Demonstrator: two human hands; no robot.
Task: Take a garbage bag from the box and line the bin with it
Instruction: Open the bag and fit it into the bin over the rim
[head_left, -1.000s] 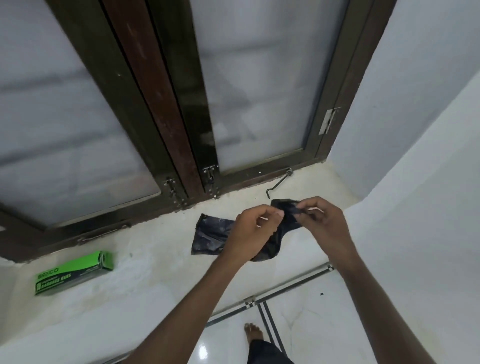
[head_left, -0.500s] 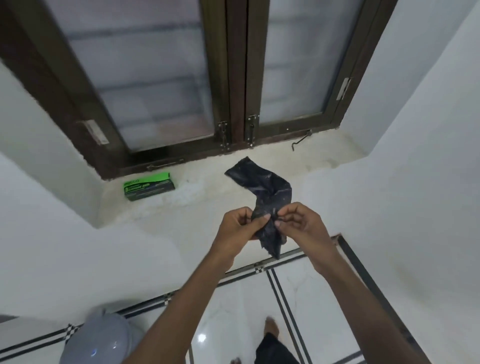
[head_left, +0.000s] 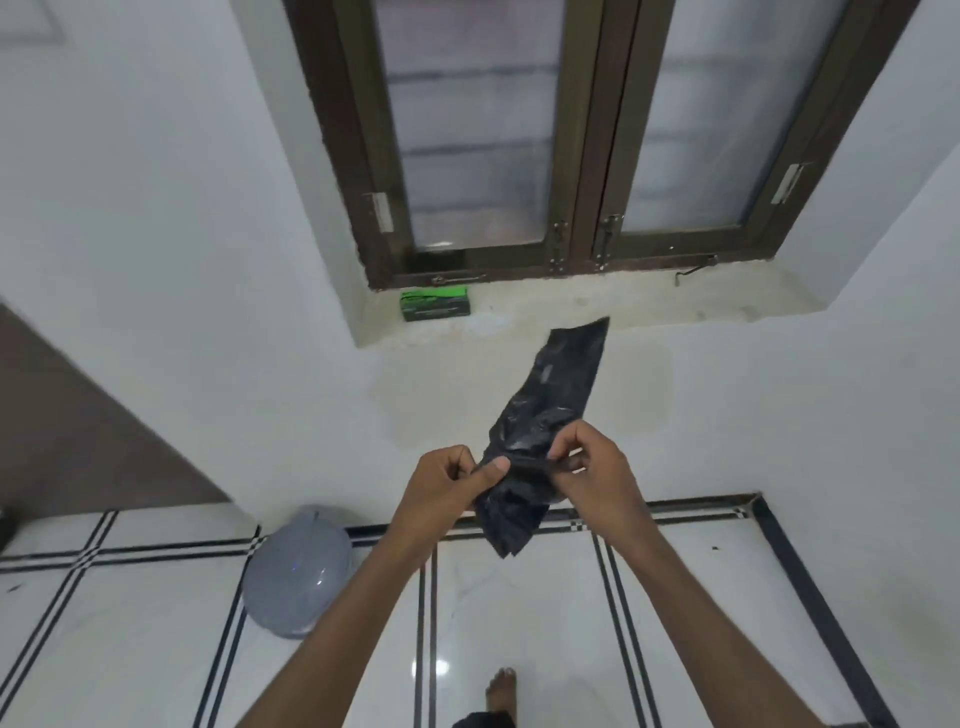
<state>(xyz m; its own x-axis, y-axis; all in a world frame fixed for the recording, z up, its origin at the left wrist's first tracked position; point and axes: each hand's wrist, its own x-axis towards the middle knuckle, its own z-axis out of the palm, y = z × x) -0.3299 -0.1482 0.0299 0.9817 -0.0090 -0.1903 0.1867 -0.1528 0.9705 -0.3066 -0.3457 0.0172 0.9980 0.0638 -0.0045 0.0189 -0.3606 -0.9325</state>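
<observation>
A folded black garbage bag (head_left: 550, 410) hangs in the air in front of the white wall, one end pointing up toward the sill, the other drooping below my hands. My left hand (head_left: 447, 483) pinches its edge from the left. My right hand (head_left: 592, 467) pinches the same edge from the right, fingers close to the left thumb. The green box (head_left: 435, 305) of bags lies on the stone window sill (head_left: 623, 306), at its left end. A grey round-lidded bin (head_left: 298, 569) stands on the floor by the wall, lower left of my hands, lid shut.
A dark-framed window (head_left: 576, 156) with frosted panes is shut above the sill. The glossy white floor (head_left: 519, 623) has black inlay lines. My bare foot (head_left: 501, 691) shows at the bottom. A brown surface (head_left: 67, 426) lies at far left.
The view has pulled back from the sill and down, bringing the bin into sight. My hands carried the bag off the sill; it now hangs lengthened between them.
</observation>
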